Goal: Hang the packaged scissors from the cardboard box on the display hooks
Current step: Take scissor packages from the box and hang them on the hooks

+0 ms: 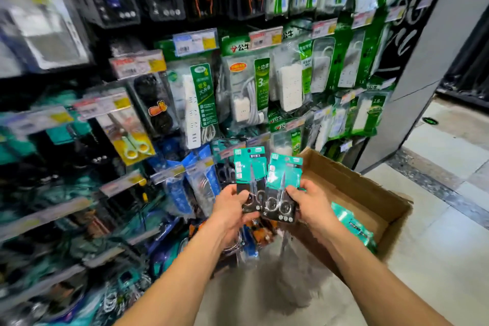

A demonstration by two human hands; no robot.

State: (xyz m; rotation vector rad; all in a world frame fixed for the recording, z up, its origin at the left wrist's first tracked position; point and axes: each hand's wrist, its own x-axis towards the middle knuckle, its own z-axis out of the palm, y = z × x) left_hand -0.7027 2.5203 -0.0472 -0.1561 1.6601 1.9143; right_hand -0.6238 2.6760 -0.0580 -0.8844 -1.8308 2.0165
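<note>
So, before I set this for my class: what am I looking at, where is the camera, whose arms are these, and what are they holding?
There is one picture, from a camera worn on a person's head, looking down at their own bare arms; no machine is involved. The left hand grips one scissors pack, the right hand grips a second scissors pack, side by side before a shop wall of hanging power strips. On the tiled floor at right stands an open cardboard box with more teal packs inside.
</note>
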